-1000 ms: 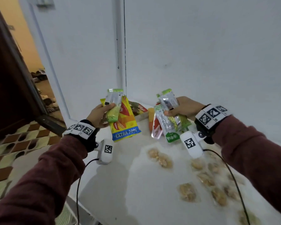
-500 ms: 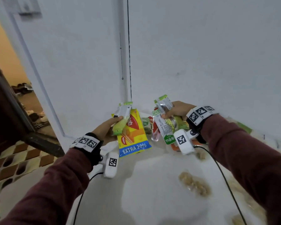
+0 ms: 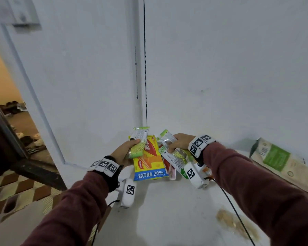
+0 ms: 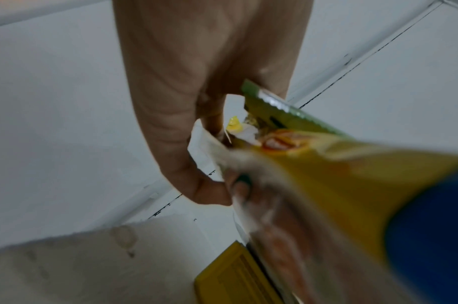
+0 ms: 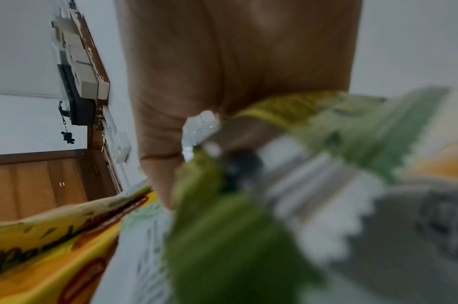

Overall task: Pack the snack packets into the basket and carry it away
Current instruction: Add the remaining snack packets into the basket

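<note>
Both hands full of packets: left hand grips the yellow packet plus a green one; right hand clutches a green-and-white bunch. Gathering step. Basket not visible; next, find it and drop them in.

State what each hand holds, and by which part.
Left hand: yellow snack packet and a green packet, gripped near their upper ends. Right hand: bunch of green-and-white packets, gripped near their tops.

We see a yellow packet marked "EXTRA 20%" held upright beside green-and-silver packets, all above the white table.
</note>
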A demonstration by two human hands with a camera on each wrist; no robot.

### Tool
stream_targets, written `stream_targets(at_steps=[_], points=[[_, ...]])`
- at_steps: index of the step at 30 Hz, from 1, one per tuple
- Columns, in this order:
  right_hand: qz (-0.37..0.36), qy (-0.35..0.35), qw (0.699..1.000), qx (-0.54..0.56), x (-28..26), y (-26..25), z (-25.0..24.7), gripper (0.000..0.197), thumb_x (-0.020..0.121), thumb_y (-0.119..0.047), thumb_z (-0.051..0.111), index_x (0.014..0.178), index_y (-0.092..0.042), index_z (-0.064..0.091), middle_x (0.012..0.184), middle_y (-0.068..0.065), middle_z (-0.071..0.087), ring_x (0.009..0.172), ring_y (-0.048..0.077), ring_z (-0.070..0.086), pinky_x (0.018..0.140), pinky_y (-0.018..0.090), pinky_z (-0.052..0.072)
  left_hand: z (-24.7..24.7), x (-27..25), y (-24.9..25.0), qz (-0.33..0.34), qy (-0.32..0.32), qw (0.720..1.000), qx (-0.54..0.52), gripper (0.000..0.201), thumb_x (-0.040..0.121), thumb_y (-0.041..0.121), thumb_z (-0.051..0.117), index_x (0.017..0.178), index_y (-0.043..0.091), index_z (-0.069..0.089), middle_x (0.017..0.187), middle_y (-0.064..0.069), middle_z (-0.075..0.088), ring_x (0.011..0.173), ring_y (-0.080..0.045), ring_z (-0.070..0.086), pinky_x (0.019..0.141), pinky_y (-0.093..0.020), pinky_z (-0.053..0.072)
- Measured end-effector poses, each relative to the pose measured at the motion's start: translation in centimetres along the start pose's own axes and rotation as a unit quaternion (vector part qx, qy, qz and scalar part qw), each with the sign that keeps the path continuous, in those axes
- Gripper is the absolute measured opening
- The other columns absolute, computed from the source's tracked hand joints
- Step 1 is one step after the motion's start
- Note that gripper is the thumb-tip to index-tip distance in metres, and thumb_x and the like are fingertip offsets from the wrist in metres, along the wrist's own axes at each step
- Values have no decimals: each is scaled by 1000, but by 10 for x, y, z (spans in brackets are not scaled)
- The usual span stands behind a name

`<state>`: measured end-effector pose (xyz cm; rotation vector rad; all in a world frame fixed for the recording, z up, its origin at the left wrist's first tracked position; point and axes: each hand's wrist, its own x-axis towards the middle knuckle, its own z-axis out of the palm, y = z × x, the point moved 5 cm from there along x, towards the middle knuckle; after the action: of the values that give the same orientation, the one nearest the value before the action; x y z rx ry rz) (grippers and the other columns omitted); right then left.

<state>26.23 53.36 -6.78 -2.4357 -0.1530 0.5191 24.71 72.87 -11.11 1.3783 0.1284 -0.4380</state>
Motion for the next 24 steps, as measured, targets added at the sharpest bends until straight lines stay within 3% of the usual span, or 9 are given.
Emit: stream_targets(at_steps=[3, 9, 13, 17, 19, 21, 24], points=[[-5, 1, 1000, 4, 6, 3, 3, 14, 79, -11, 65, 72, -18, 54, 83, 3, 60, 79, 20, 55, 65, 22, 42, -2, 6, 0, -2, -14, 1000, -10, 23, 94, 29, 45, 95, 12, 61, 75, -3, 73, 60, -15, 69, 62, -29, 57], [-5, -13, 1000, -5, 10, 2, 6, 14, 81, -11, 61, 72, -17, 53, 73, 0, 58, 62, 14, 54, 58, 21, 42, -4, 13, -3, -6, -25, 1000, -15, 24, 94, 30, 45, 95, 12, 61, 75, -3, 73, 61, -16, 69, 62, -30, 58], [-9, -20, 999, -38, 16, 0, 4, 11, 77, -12, 65, 82, -10, 56, 81, 9, 58, 66, 22, 54, 53, 21, 42, -6, 16, -3, -6, -25, 1000, -15, 23, 93, 31, 47, 96, 13, 61, 76, -3, 73, 62, -16, 69, 64, -30, 57], [6, 1, 998, -56, 23, 4, -3, 16, 71, -19, 71, 84, -12, 62, 88, 11, 66, 77, 24, 61, 75, 35, 53, -7, 17, -4, -7, -23, 1000, -19, 21, 93, 30, 48, 94, 13, 60, 75, -3, 73, 60, -16, 69, 61, -30, 58], [16, 30, 999, -34, 26, 7, -8, 13, 71, -15, 72, 72, -12, 60, 78, 7, 63, 69, 21, 58, 64, 29, 50, -7, 16, -4, -7, -25, 999, -21, 21, 93, 30, 47, 95, 13, 60, 74, -3, 73, 60, -15, 69, 60, -29, 58], [35, 82, 996, -14, 30, 13, -16, 23, 72, -14, 72, 61, -13, 52, 65, 2, 54, 56, 16, 50, 51, 22, 39, -9, 16, -5, -9, -24, 999, -24, 22, 93, 30, 47, 96, 13, 60, 73, -3, 73, 59, -15, 69, 59, -29, 59], [63, 102, 993, 10, 34, 20, -19, 25, 74, -16, 70, 60, -13, 50, 62, 2, 49, 52, 14, 45, 48, 20, 35, -13, 16, -6, -12, -17, 999, -28, 23, 92, 31, 48, 98, 13, 61, 73, -2, 72, 59, -15, 69, 59, -28, 58]])
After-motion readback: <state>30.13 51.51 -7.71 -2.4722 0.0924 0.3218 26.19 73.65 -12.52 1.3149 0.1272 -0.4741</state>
